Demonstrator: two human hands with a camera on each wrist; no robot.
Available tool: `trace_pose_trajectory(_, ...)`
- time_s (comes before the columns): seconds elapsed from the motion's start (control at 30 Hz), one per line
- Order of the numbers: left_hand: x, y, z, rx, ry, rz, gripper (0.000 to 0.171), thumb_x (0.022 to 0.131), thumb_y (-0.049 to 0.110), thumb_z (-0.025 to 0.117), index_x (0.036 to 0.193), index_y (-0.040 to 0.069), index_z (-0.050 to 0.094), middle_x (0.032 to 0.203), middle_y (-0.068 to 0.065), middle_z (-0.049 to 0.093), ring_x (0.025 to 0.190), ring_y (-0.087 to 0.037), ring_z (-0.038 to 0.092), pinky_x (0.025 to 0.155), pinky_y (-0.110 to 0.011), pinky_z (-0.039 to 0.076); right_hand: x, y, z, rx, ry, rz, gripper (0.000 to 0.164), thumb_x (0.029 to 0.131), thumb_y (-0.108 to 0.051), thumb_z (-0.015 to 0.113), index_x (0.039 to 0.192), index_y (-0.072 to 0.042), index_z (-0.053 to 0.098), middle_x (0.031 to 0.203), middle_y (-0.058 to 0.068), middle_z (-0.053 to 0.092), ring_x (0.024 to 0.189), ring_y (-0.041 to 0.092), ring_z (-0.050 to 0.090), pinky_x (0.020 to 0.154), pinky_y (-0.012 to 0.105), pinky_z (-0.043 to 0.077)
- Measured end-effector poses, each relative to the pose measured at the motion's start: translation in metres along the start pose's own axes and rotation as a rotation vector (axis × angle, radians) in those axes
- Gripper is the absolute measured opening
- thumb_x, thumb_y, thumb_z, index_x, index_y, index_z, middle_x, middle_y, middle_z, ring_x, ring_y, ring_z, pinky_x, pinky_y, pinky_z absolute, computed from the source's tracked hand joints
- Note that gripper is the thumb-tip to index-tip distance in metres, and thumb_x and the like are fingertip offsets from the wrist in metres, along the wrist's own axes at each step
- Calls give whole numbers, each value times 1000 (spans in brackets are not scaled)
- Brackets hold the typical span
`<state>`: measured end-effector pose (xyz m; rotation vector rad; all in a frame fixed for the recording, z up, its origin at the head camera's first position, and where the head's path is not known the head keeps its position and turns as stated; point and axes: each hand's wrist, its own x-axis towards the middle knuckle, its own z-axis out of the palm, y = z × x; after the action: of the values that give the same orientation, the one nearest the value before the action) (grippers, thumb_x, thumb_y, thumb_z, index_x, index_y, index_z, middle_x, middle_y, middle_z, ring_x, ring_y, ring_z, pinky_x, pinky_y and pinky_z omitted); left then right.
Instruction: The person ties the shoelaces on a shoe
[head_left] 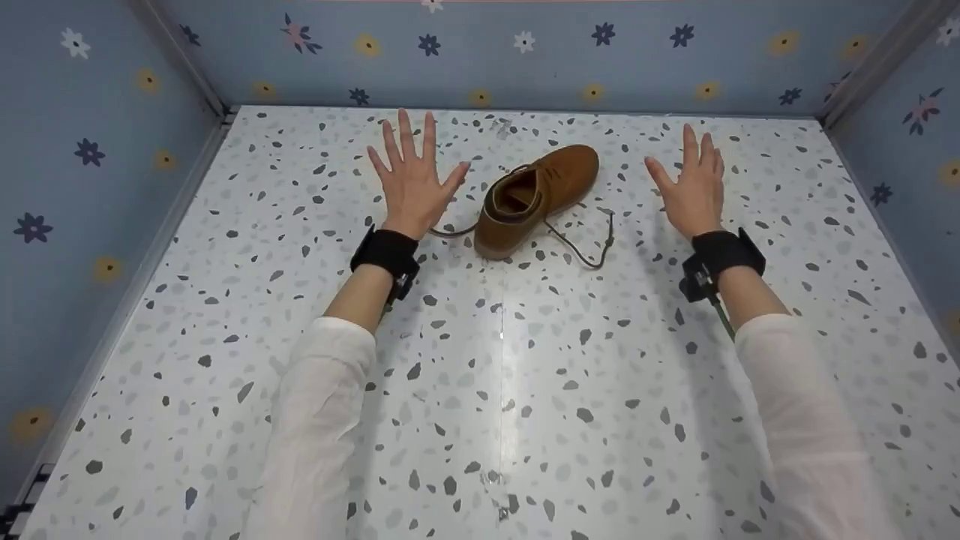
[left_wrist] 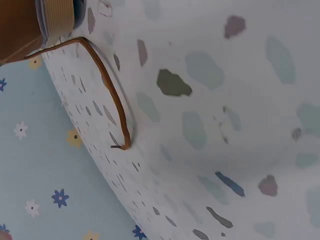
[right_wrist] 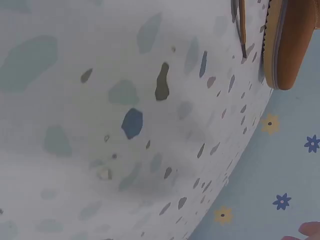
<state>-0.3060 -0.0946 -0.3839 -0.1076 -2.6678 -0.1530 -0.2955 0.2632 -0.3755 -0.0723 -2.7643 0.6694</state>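
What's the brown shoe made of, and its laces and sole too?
Shoe: maybe suede or matte leather; the brown surface barely shines. Laces: probably thin cord, perhaps waxed; they bend in loose curves. Sole: likely dull rubber; it's pale tan with a toothed edge.

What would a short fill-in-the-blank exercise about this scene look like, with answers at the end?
1. The shoe between the left hand and right hand is coloured ____.
2. Loose ends of the shoe's ____ trail onto the speckled surface.
3. The wrist straps are coloured ____.
4. The far wall is patterned with ____.

Missing words: brown; lace; black; flowers.
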Motion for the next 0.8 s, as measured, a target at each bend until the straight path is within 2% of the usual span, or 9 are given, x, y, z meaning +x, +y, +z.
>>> trace_pose_trajectory(0.07, 0, 8, 0, -49, -23, 18, 71, 61, 63, 13, 117, 22, -4, 119, -9, -10, 100, -25, -18, 72, -48, -9, -2, -5, 1, 74, -34, 14, 62, 68, -51, 29, 116, -26, 0, 119, 5, -3, 104, 16, -7, 80, 37, 6)
trace_pose_trajectory(0.17, -1, 22, 0, -142, -96, 39, 69, 63, 61, 13, 117, 21, -1, 119, -8, -5, 102, -24, -12, 75, -47, -2, -5, -12, 6, 196, -114, 36, 61, 68, -51, 28, 117, -23, 6, 119, 3, 0, 104, 12, -2, 81, 33, 7)
trace_pose_trajectory(0.27, -4, 37, -2, -304, -219, 57, 66, 66, 57, 14, 118, 18, 5, 119, -8, 2, 104, -21, -4, 79, -40, 8, -6, -20, 14, 311, -206, 76, 63, 67, -53, 28, 117, -18, 11, 119, 2, 6, 104, 10, 3, 81, 30, 7)
trace_pose_trajectory(0.37, -7, 51, -2, -476, -328, 68, 62, 69, 53, 17, 116, 14, 12, 116, -7, 9, 104, -19, 6, 79, -32, 16, 1, -17, 37, 448, -291, 145, 64, 64, -54, 32, 116, -22, 11, 119, -3, 8, 104, 10, 7, 80, 33, 11)
trace_pose_trajectory(0.43, -9, 59, -1, -543, -377, 72, 59, 70, 51, 18, 116, 14, 15, 115, -5, 12, 103, -18, 10, 78, -29, 19, 8, -13, 55, 507, -329, 183, 65, 62, -56, 33, 115, -28, 9, 118, -8, 7, 104, 10, 7, 79, 36, 14)
trace_pose_trajectory(0.5, -10, 66, 2, -560, -393, 74, 58, 71, 51, 19, 115, 14, 16, 115, -5, 14, 102, -19, 13, 77, -27, 20, 16, -5, 75, 542, -358, 197, 64, 60, -57, 34, 113, -33, 7, 118, -12, 4, 104, 8, 6, 79, 37, 13)
trace_pose_trajectory(0.67, -12, 75, 9, -529, -411, 45, 58, 70, 52, 17, 116, 16, 15, 115, -6, 13, 101, -19, 15, 76, -27, 22, 32, 8, 114, 481, -342, 182, 63, 58, -60, 31, 110, -39, 3, 116, -15, -1, 103, 4, -1, 81, 35, 4)
trace_pose_trajectory(0.8, -12, 77, 12, -532, -425, 9, 58, 70, 52, 17, 116, 17, 15, 115, -5, 13, 100, -19, 17, 76, -27, 22, 34, 7, 128, 450, -313, 176, 66, 56, -62, 31, 111, -37, 4, 116, -16, 1, 102, 2, -1, 81, 35, 2)
